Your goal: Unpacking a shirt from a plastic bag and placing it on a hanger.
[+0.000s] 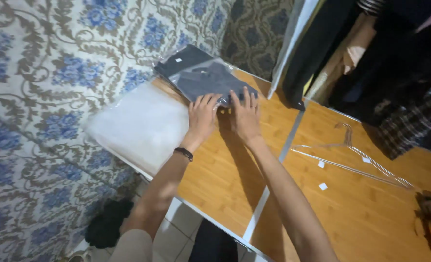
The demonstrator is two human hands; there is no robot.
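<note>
Grey folded cloth in a clear plastic bag (210,80) lies under both flat, unclenched palms, left hand (202,116) and right hand (244,116) pressing its near edge to the wooden table (225,170), apparently smoothing it, clear hanger (351,155) well right.

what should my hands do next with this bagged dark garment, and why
Probably press along the near edge to flatten and seal it. Both the left hand and right hand lie flat, fingers spread, on the near end of the clear-bagged dark garment, which lies on another bagged garment at the wooden table edge.
</note>
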